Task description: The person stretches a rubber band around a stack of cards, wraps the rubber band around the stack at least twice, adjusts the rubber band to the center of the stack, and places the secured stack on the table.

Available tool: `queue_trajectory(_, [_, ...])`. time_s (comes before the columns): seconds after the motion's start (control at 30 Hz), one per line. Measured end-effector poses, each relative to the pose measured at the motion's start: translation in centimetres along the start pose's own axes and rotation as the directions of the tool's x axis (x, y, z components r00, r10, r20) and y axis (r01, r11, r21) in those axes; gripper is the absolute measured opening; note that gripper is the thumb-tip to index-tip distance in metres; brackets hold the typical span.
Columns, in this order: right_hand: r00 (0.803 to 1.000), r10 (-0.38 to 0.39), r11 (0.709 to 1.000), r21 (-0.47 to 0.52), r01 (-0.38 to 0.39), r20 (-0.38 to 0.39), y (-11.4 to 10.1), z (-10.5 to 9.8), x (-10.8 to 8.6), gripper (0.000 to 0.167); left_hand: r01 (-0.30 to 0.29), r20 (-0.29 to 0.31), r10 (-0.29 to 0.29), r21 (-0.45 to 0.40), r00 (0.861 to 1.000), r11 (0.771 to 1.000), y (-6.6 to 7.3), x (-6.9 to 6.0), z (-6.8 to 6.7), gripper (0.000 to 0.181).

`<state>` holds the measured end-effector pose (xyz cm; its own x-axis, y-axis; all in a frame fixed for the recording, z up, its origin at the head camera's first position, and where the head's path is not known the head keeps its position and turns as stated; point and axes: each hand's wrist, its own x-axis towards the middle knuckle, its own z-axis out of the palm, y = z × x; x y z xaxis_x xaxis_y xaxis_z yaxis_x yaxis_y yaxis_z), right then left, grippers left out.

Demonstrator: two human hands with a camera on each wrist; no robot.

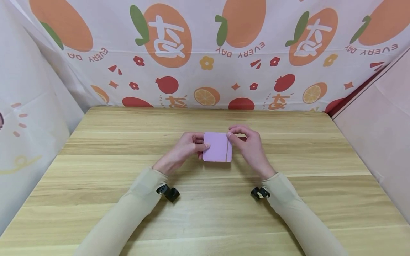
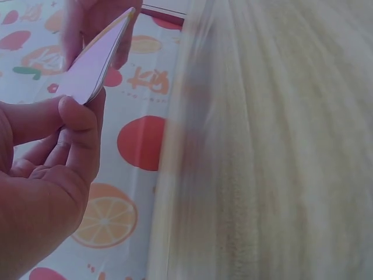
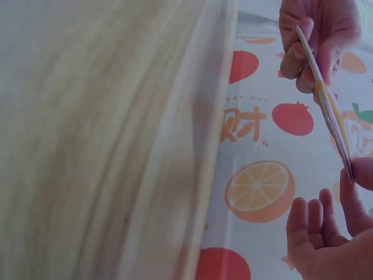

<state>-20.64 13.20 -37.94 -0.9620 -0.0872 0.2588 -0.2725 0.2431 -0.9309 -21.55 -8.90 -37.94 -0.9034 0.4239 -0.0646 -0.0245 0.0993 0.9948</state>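
Observation:
A thin square purple pad (image 1: 216, 147) with rounded corners is held up over the table, a yellowish band running down near its right edge. My left hand (image 1: 187, 147) pinches its left edge, thumb on the face and fingers behind. At the top right corner my right hand (image 1: 250, 145) pinches pad and band between thumb and index finger. Seen edge-on in the right wrist view, the pad (image 3: 323, 96) shows thin layers, with the band (image 3: 338, 114) standing slightly off its face. The left wrist view shows my left hand (image 2: 52, 157) gripping the lower corner of the pad (image 2: 93, 67).
The wooden table (image 1: 205, 220) lies beneath both hands. Behind it hangs a white cloth (image 1: 192, 78) printed with fruit, and pale cloths hang at the left and right sides. A dark strap device (image 1: 168, 192) is on each wrist.

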Motion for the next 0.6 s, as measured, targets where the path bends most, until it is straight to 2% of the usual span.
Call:
queue_trajectory(0.23, [0.998, 0.066, 0.998, 0.016, -0.067, 0.011, 0.79, -0.14, 0.25, 0.022, 0.003, 0.011, -0.003, 0.034, 1.000, 0.999, -0.21, -0.05, -0.09, 0.010])
queue_trajectory(0.4, [0.997, 0.080, 0.997, 0.018, -0.080, 0.017, 0.81, -0.20, 0.32, 0.024, 0.001, 0.005, -0.002, 0.045, 1.000, 0.999, -0.14, -0.11, 0.05, 0.009])
queue_trajectory(0.5, [0.998, 0.065, 0.997, 0.035, -0.066, 0.020, 0.74, -0.24, 0.30, 0.026, 0.006, -0.017, -0.006, 0.036, 1.000, 0.999, -0.08, -0.08, 0.19, 0.008])
queue_trajectory(0.6, [0.999, 0.042, 0.998, 0.051, -0.043, 0.018, 0.70, -0.32, 0.28, 0.029, 0.017, -0.072, -0.017, 0.011, 0.997, 1.000, -0.11, 0.01, 0.23, 0.008])
